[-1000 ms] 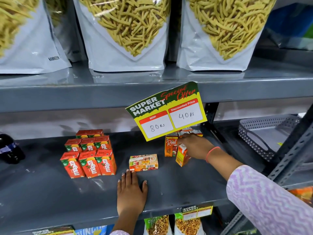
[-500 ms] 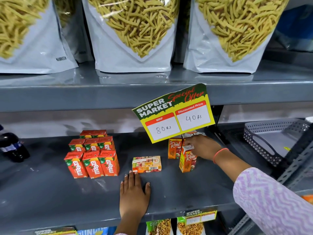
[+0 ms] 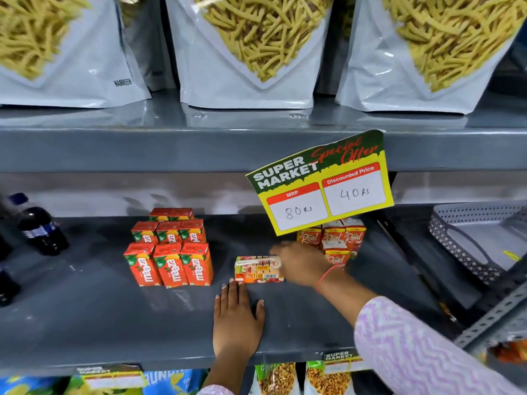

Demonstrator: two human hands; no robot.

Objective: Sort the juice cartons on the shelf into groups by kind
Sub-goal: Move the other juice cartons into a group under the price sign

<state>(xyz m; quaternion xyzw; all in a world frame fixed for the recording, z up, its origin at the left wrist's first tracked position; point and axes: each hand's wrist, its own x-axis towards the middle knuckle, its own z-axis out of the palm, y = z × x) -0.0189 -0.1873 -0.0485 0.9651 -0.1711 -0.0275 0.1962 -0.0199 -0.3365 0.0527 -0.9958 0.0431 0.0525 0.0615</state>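
Several orange-red Maaza cartons [image 3: 168, 265] stand in rows at the shelf's left middle. A group of orange Real cartons [image 3: 346, 236] stands to the right, partly behind the price sign. One Real carton [image 3: 256, 269] lies on its side between the two groups. My right hand [image 3: 303, 262] is blurred and reaches over that carton's right end, fingers touching it; the grip is unclear. My left hand [image 3: 238, 319] rests flat on the grey shelf [image 3: 85, 323], just in front of the lying carton and holding nothing.
A yellow-green price sign [image 3: 322, 185] hangs from the upper shelf edge over the Real cartons. A dark cola bottle [image 3: 42, 229] stands at the far left. A grey perforated basket [image 3: 482, 238] sits to the right. Large snack bags [image 3: 245, 52] fill the shelf above.
My right hand has let go of the upright Real carton, which now stands with its group, and has swung left to the lying carton. The left hand stays flat.
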